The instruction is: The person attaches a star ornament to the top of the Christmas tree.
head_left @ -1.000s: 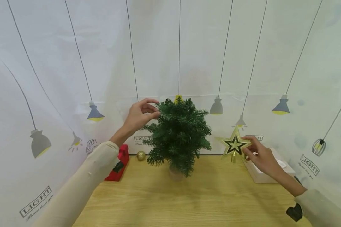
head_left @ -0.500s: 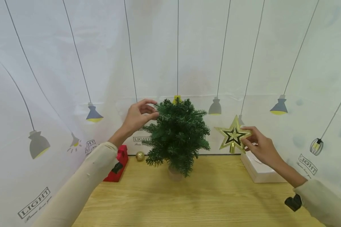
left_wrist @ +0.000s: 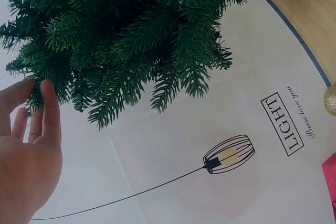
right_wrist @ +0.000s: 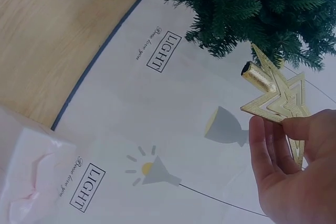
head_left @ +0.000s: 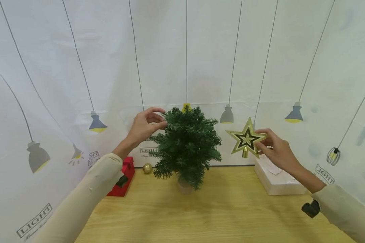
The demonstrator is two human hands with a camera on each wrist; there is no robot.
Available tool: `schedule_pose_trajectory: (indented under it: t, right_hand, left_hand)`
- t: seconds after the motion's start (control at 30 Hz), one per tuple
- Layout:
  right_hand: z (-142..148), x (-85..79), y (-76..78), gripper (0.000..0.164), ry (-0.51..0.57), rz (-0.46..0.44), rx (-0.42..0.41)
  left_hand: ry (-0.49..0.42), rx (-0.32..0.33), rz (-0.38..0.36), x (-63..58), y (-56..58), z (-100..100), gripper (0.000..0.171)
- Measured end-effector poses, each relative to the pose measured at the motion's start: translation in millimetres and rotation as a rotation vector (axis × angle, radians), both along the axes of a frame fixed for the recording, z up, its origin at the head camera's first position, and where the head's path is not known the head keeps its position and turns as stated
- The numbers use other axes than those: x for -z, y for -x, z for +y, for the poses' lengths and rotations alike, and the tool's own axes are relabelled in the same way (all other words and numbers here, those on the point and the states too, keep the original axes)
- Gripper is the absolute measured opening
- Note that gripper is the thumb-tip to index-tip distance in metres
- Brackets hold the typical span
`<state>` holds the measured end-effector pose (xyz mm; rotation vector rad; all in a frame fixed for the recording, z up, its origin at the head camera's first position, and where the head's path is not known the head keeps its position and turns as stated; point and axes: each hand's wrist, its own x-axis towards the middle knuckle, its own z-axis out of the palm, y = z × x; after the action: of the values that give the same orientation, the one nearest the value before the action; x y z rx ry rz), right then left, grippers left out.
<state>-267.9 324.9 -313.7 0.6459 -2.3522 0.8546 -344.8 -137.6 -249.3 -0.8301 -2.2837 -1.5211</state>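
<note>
A small artificial Christmas tree (head_left: 187,145) stands upright in a pale round base in the middle of the head view. My left hand (head_left: 144,125) is at its upper left side. In the left wrist view, thumb and fingers (left_wrist: 51,111) pinch the tip of a green branch (left_wrist: 37,95). Off to the tree's right, my right hand (head_left: 275,148) holds a gold star tree topper (head_left: 246,139) by one point, between thumb and fingers. The star is upright, its hollow socket (right_wrist: 258,77) pointing down and its top at about the height of the upper branches.
A red box-like object (head_left: 126,177) stands on the wooden table (head_left: 200,216) at the left, partly behind my left sleeve. Near it lies a gold ball ornament (head_left: 147,168). A white tissue box (head_left: 278,179) sits at the right. A printed backdrop (head_left: 158,60) rises behind the table.
My right hand has lifted the star topper and brought it slightly left, turning it more upright. My left hand stays at the tree, and the whole view has shifted a little.
</note>
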Motion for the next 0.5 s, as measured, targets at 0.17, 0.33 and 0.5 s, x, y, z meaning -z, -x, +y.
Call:
schedule_pose_trajectory:
  t: [0.17, 0.33, 0.5]
  right_hand:
    - [0.3, -7.5, 0.8, 0.043, 0.014, -0.028, -0.002]
    - [1.3, -18.4, 4.6, 0.044, 0.007, -0.003, 0.002]
    - [-1.1, -30.4, 11.1, 0.043, 0.003, 0.008, 0.017]
  left_hand:
    - [-0.007, 0.005, -0.017, 1.1, 1.1, 0.9, 0.043]
    - [-0.009, 0.006, -0.019, 0.0, 1.9, 2.7, 0.044]
    - [-0.015, 0.003, -0.020, -1.8, 0.0, 2.3, 0.044]
